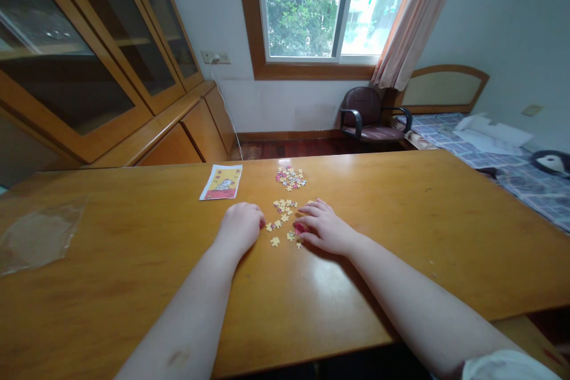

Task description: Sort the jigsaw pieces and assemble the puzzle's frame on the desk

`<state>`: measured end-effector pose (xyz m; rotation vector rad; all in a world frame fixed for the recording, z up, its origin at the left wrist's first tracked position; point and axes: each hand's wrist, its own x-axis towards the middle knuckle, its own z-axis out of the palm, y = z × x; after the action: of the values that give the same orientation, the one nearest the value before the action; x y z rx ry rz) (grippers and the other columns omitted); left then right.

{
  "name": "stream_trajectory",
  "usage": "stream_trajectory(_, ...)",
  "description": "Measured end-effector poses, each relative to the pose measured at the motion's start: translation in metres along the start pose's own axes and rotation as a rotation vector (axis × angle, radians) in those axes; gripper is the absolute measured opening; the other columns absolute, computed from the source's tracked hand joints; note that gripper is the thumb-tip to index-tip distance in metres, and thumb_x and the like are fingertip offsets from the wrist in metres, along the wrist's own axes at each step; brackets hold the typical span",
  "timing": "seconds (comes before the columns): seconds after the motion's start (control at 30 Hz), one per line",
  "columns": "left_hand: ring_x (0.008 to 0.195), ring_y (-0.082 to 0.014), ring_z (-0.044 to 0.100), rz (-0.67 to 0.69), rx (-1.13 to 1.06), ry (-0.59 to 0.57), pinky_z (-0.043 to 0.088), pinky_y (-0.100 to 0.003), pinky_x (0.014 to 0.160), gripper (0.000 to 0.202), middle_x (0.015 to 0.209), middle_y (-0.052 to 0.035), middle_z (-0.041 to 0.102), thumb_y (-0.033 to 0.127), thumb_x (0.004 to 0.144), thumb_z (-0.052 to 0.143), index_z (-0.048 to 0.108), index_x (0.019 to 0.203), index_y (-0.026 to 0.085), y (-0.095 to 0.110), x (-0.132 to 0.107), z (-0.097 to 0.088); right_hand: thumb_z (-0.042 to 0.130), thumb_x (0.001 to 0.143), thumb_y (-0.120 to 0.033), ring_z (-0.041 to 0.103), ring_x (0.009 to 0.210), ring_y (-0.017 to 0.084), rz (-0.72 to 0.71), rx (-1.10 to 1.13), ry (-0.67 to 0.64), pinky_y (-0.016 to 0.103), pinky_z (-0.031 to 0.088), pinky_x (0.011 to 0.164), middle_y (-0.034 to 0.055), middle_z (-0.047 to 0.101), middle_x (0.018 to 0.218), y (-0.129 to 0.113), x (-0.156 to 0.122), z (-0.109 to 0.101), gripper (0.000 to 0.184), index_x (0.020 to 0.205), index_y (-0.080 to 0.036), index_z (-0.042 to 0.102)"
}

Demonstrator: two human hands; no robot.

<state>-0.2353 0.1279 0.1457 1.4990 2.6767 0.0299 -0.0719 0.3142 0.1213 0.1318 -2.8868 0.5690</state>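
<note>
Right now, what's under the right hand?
Under the right hand, pink puzzle pieces show partly between thumb and fingers; whatever lies beneath the palm is covered.

Daylight's pouring thru the window (305, 6), pink curtain (421, 18) on its R, dk armchair (365, 108) below, bed (445, 88) far R, glass-door cabinet (124, 24) L!

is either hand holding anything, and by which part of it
It cannot be told for the left hand: its curled fingers may hide a piece. The right hand is spread at pink puzzle pieces, with no grip visible.
</note>
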Motion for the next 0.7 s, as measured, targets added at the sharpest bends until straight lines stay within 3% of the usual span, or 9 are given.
stream_trajectory(0.1, 0.094, -0.0217, 0.06, 0.162, -0.052, 0.035, 0.042, -0.036, 0.087, 0.026, 0.095, -0.0014, 0.072, 0.017, 0.076, 0.056, 0.077, 0.079, 0.032, 0.002, 0.0, 0.004, 0.055, 0.087, -0.042, 0.044, 0.121, 0.024, -0.007, 0.008, 0.002, 0.05, 0.02, 0.111, 0.0072, 0.058, 0.126, 0.002, -0.001, 0.0, 0.03, 0.109, -0.025, 0.068)
stream_trajectory(0.2, 0.103, -0.0245, 0.057, 0.136, -0.068, 0.06, 0.039, -0.041, 0.093, 0.026, 0.105, -0.002, 0.071, 0.022, 0.082, 0.054, 0.076, 0.087, 0.033, 0.003, 0.002, 0.012, 0.056, 0.086, -0.037, 0.044, 0.12, 0.024, -0.049, 0.021, -0.017, 0.052, 0.019, 0.111, 0.0045, 0.06, 0.124, 0.003, -0.002, 0.0, 0.024, 0.104, -0.028, 0.071)
stream_trajectory(0.33, 0.113, -0.0256, 0.053, 0.09, -0.06, 0.142, 0.037, -0.044, 0.097, 0.036, 0.117, -0.004, 0.066, 0.015, 0.083, 0.048, 0.072, 0.103, 0.033, 0.005, 0.004, 0.015, 0.057, 0.084, -0.029, 0.044, 0.12, 0.023, -0.077, 0.031, -0.023, 0.052, 0.018, 0.111, 0.0025, 0.06, 0.124, 0.003, -0.002, -0.002, 0.022, 0.1, -0.029, 0.072)
stream_trajectory(0.4, 0.103, -0.0225, 0.057, 0.145, -0.086, 0.125, 0.04, -0.039, 0.092, 0.036, 0.107, -0.0027, 0.069, 0.012, 0.081, 0.047, 0.073, 0.098, 0.032, 0.007, 0.002, 0.011, 0.057, 0.083, -0.026, 0.044, 0.119, 0.023, -0.071, 0.03, -0.022, 0.052, 0.018, 0.111, 0.002, 0.061, 0.123, 0.003, -0.002, -0.004, 0.021, 0.096, -0.029, 0.073)
stream_trajectory(0.53, 0.08, -0.0181, 0.059, 0.315, -0.155, -0.017, 0.043, -0.032, 0.08, 0.033, 0.079, -0.0003, 0.071, 0.007, 0.073, 0.05, 0.075, 0.075, 0.028, 0.012, -0.003, 0.0, 0.057, 0.084, -0.03, 0.045, 0.119, 0.023, -0.116, 0.045, -0.064, 0.052, 0.017, 0.111, -0.0003, 0.063, 0.12, 0.001, -0.002, -0.008, 0.018, 0.081, -0.028, 0.075)
stream_trajectory(0.6, 0.081, -0.0179, 0.058, 0.373, -0.187, -0.045, 0.041, -0.033, 0.082, 0.034, 0.078, 0.0, 0.072, 0.006, 0.072, 0.051, 0.076, 0.072, 0.029, 0.013, -0.003, 0.0, 0.058, 0.084, -0.033, 0.045, 0.119, 0.023, -0.146, 0.063, -0.096, 0.052, 0.017, 0.111, -0.0011, 0.063, 0.12, 0.0, -0.002, -0.01, 0.018, 0.079, -0.029, 0.075)
stream_trajectory(0.7, 0.086, -0.0188, 0.056, 0.342, -0.198, -0.027, 0.039, -0.036, 0.086, 0.034, 0.084, -0.0008, 0.071, 0.01, 0.076, 0.051, 0.077, 0.077, 0.032, 0.012, -0.003, 0.004, 0.059, 0.084, -0.037, 0.043, 0.122, 0.025, -0.149, 0.073, -0.133, 0.052, 0.017, 0.111, -0.0007, 0.06, 0.125, -0.003, -0.002, -0.009, 0.018, 0.089, -0.032, 0.075)
